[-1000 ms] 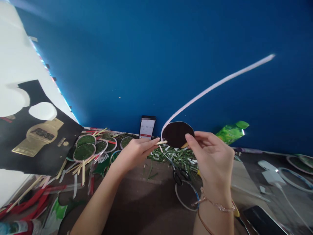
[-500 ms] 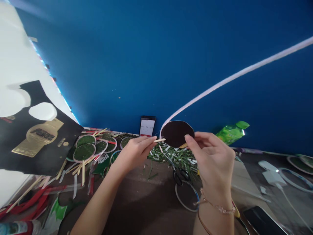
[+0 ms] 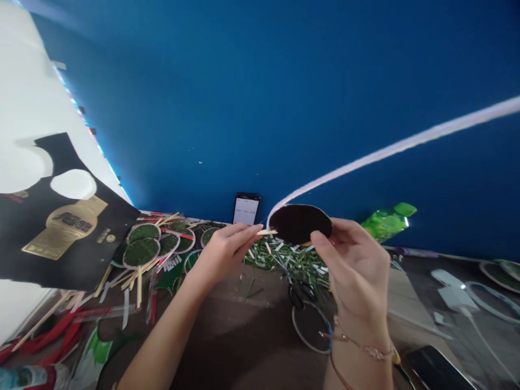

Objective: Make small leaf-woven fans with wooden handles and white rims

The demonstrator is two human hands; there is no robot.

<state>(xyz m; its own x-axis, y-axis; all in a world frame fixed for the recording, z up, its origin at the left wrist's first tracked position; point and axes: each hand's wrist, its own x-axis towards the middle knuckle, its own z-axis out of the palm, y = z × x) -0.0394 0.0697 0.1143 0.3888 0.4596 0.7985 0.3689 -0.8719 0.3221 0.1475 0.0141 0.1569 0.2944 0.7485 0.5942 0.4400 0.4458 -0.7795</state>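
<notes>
My right hand [image 3: 353, 254] pinches a dark round disc [image 3: 300, 223] by its right edge, thumb on the near face. A fuzzy white strip [image 3: 349, 168], like a pipe cleaner, runs from the disc's left edge and sweeps up to the right, out of view. Closed fingers of my left hand [image 3: 233, 244] grip a thin pale wooden stick [image 3: 267, 232], whose end points at the disc's left side. Whether the stick touches the disc I cannot tell. Both hands are raised above the dark table [image 3: 235, 336].
Green clippings [image 3: 284, 260] and black-handled scissors [image 3: 300, 292] lie below the hands. Several round green pieces on sticks [image 3: 141, 252] are piled at left. A phone with a timer [image 3: 246, 208] leans on the blue wall, a green bottle [image 3: 385, 222] at right. Another phone [image 3: 436, 365] lies near right.
The disc has shifted slightly right and turned a little, with my right hand. The white strip's far end has swung lower. My left hand has hardly moved.
</notes>
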